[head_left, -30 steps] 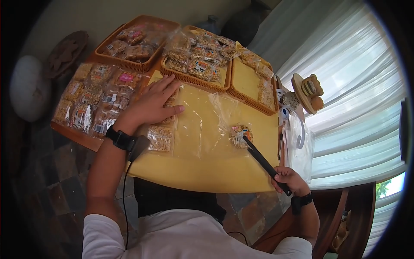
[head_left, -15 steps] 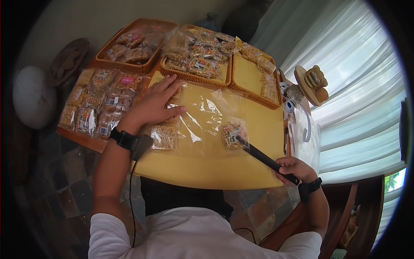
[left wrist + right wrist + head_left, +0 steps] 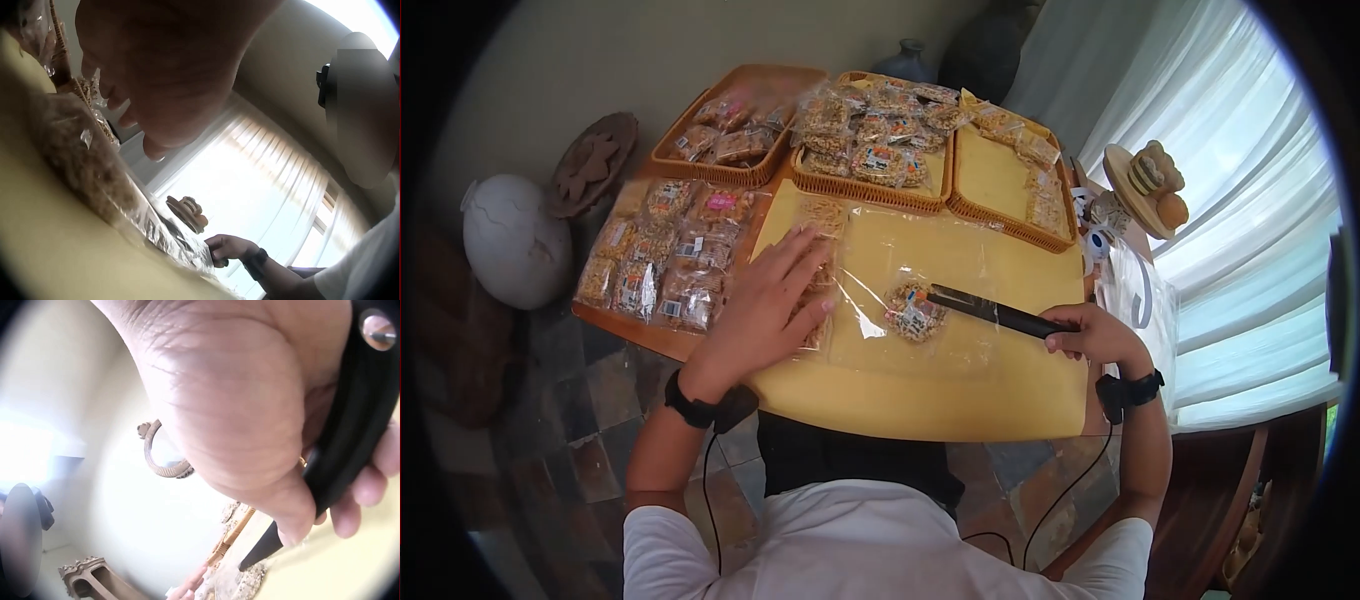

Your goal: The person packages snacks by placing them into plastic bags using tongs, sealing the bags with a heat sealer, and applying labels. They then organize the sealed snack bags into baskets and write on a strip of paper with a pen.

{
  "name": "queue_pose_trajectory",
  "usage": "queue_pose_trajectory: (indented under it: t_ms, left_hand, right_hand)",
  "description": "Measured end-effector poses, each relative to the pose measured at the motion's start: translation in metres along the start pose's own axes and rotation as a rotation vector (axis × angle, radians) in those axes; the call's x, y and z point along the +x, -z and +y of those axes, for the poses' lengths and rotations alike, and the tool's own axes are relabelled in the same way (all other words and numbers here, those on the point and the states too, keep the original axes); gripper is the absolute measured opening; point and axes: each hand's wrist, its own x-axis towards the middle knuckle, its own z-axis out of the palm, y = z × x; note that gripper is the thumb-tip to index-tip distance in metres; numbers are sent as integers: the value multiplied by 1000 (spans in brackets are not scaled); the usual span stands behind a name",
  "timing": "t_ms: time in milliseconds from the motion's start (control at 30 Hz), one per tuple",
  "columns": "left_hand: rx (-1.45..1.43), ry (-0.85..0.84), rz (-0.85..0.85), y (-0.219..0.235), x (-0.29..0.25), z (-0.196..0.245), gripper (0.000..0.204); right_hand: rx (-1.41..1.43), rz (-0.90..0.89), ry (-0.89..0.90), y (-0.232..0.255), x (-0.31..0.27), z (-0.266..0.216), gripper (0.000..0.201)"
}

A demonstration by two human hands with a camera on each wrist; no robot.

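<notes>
My left hand [image 3: 765, 305] spreads its fingers over a column of clear-wrapped snack packets [image 3: 825, 215] on the yellow tabletop [image 3: 870, 405]. In the left wrist view a gap shows between this hand [image 3: 156, 75] and a packet [image 3: 94, 162]. My right hand [image 3: 1100, 335] grips a long black tool [image 3: 1015, 318], its tip at a round snack [image 3: 915, 312] under or inside clear plastic film [image 3: 970, 255]; which, I cannot tell. From the right wrist view, the thumb and fingers of my right hand [image 3: 231, 394] curl round the black tool [image 3: 362, 406].
Wrapped snacks fill wicker baskets [image 3: 870, 192] along the back; another basket [image 3: 1010, 222] holds packets along its far and right sides. More packets [image 3: 640, 250] lie at the left. Plastic bags [image 3: 1135, 300] and a wooden stand [image 3: 1135, 190] are on the right.
The black tool has swung from a slant to nearly level, with my right hand farther from my body. The round snack sits closer to the packet column. My left hand has drawn back towards me.
</notes>
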Motion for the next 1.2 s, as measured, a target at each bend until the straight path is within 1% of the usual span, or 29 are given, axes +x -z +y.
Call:
queue_pose_trajectory:
  t_ms: [33,100,133,167,233,267,300,367,400,467,500,567,600,667,700,767,867,1000,1067,1100,1200]
  left_hand:
    - [12,-2,-13,-3,-10,6,69]
    - [-34,-3,-80,-11,-28,15,69]
    - [-20,1,-77,-16,-32,17,72]
    - [-7,5,-91,-18,-34,17,72]
    - [0,39,-70,-18,-36,20,75]
    - [1,49,-72,-18,-35,21,77]
    - [11,51,-74,-19,-36,22,77]
    - [26,50,-69,-19,-36,22,77]
    - [37,54,-76,-19,-36,21,77]
    - [17,41,-42,-21,-38,20,77]
    - [24,45,-63,-24,-39,20,77]
    - [-7,19,40,-28,-37,17,77]
    - [-2,13,20,-29,-37,17,77]
    - [-82,49,79,-31,-37,16,75]
    - [-80,49,62,-32,-38,17,75]
    - [-75,53,85,-34,-37,19,74]
    - [-5,36,57,-32,-36,23,72]
    - [5,34,50,-32,-36,26,73]
    - [118,-23,17,-27,-33,32,77]
    - [119,-27,14,-26,-29,35,77]
    - [162,-147,-93,-25,-15,54,76]
  right_hand:
    - [16,-3,7,-5,6,2,30]
    - [-20,7,82,-16,23,1,31]
    - [-65,-6,106,-20,30,-6,35]
    - [-50,-13,114,-24,39,-9,35]
    - [-191,-2,319,-30,58,-16,43]
    - [-250,0,241,-31,59,-29,47]
    - [-245,-1,250,-29,62,-25,47]
    - [-201,69,380,-23,68,-11,44]
    - [-191,65,388,-15,66,-5,44]
    - [-205,70,248,3,50,-2,40]
    - [-184,61,248,10,42,2,40]
    - [-74,39,90,19,30,10,38]
    - [-53,38,88,19,29,13,38]
    - [-104,2,95,16,30,16,34]
    - [-89,-3,91,13,31,14,34]
    - [-119,-74,147,5,36,7,32]
    - [-121,-100,160,-3,36,0,32]
    - [-137,-85,214,-3,39,5,32]
    - [-170,-86,241,-4,41,9,33]
    - [-166,-82,241,-4,42,10,33]
    - [-162,-80,223,-6,45,14,35]
